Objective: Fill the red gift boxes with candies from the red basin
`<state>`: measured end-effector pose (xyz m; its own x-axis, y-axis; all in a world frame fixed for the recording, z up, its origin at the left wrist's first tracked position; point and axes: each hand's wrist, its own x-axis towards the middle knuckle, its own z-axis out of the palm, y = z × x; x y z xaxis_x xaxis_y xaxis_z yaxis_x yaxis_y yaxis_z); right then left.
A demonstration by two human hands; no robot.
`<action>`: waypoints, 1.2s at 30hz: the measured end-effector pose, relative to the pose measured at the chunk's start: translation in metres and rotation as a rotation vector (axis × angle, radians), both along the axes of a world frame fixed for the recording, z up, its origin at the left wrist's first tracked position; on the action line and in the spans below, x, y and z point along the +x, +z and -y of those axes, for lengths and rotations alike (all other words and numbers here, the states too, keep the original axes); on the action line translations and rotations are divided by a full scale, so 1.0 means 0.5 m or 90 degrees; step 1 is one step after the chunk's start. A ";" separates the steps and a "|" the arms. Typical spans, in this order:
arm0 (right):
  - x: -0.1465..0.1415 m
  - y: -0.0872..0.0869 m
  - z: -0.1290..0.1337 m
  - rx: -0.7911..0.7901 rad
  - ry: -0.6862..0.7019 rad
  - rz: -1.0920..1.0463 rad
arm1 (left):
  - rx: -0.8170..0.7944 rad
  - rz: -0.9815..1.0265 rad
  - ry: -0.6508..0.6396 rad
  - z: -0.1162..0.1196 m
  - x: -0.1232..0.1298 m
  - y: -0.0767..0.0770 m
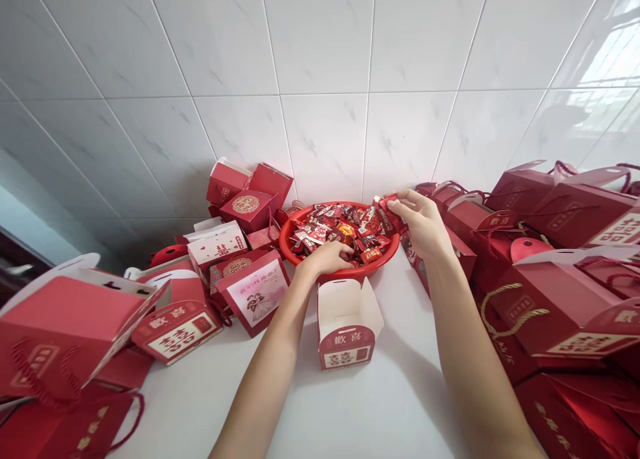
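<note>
A red plastic basin [370,270] full of wrapped candies [327,220] stands against the tiled wall. My left hand [331,257] reaches over its front rim into the candies; the fingers are curled closed, and what they hold, if anything, is hidden. Above the basin's right side, my right hand [417,219] pinches a red wrapped candy [389,204] between thumb and fingers. In front of the basin, between my forearms, a red gift box [347,351] stands upright on the white tabletop [345,412]. Its top is open, showing a pale, bare inner wall.
Red boxes [175,319] crowd the left side, some with cord handles, and one [255,292] shows a printed couple. More boxes [565,299] are piled on the right, close to my right forearm. White wall tiles [325,139] rise directly behind the basin.
</note>
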<state>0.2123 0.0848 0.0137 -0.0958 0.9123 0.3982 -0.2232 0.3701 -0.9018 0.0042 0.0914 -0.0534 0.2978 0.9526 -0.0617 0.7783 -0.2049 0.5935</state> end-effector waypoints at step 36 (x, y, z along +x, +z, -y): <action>0.008 0.002 0.004 0.014 -0.037 0.055 | 0.196 -0.017 0.233 0.003 0.051 0.014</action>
